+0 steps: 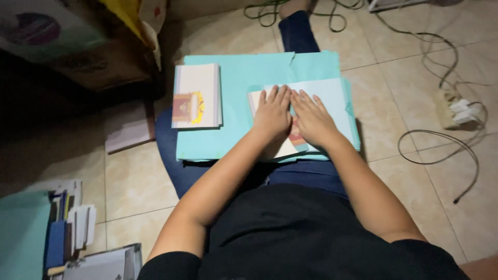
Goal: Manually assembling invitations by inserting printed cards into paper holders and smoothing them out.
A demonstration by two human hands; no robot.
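Our left hand (272, 115) and right hand (312, 118) lay flat side by side, fingers straight and together, palms pressing down and gripping nothing. Under them sat a small white booklet (282, 148) with an orange-red panel on its cover, and over part of it a pale blue sheet (332, 96) was folded, held down by our right palm. Both rested on a stack of turquoise paper (238, 72) spread across our lap.

To the left of our left hand, on the same turquoise stack, lay a second pile of white booklets (197, 96), their cover showing an orange and yellow emblem near the lower edge. So we counted two lots of booklets: one beneath our hands, one apart to the left.

Farther left stood a cardboard box (98, 57) in shadow, with a yellow bag (127, 13) above it. Down by our left elbow more booklets and papers (72, 228) were heaped beside another turquoise sheet (21, 238).

We sat on a beige tiled floor (404, 62). To the right of our right hand lay a white power strip (456, 109) with a dark cable (446, 150) looping over the tiles, and green cord (270, 13) coiled beyond our fingertips.
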